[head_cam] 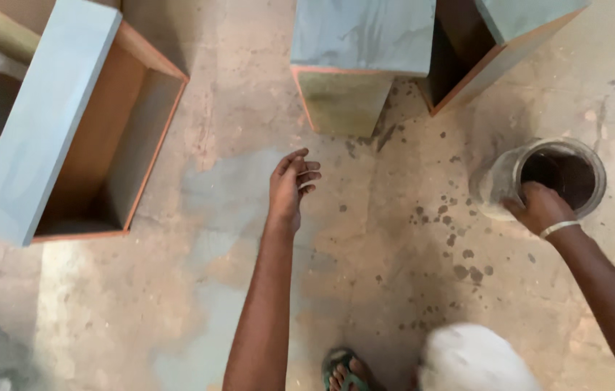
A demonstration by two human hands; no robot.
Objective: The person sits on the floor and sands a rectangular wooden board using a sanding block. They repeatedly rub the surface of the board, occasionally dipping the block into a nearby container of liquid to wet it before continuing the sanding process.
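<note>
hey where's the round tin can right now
In the head view, the round tin can stands on the stained concrete floor at the right, gripped at its near rim by the right hand, below the blue-topped wooden box.

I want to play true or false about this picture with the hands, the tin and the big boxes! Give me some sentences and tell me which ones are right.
1. The right hand grips the rim of the round tin. True.
2. The left hand holds a paintbrush. False: it is empty, fingers loosely curled, hanging over the stained floor.
3. The tin lies tipped over on its side. False: it stands upright, its dark open mouth facing up.
4. A grey-blue box with a brown inside stands to the left of the left hand. True.
5. The right wrist wears a pale bangle. True.
6. The person is barefoot. False: a foot in a green sandal shows at the bottom edge.
</note>
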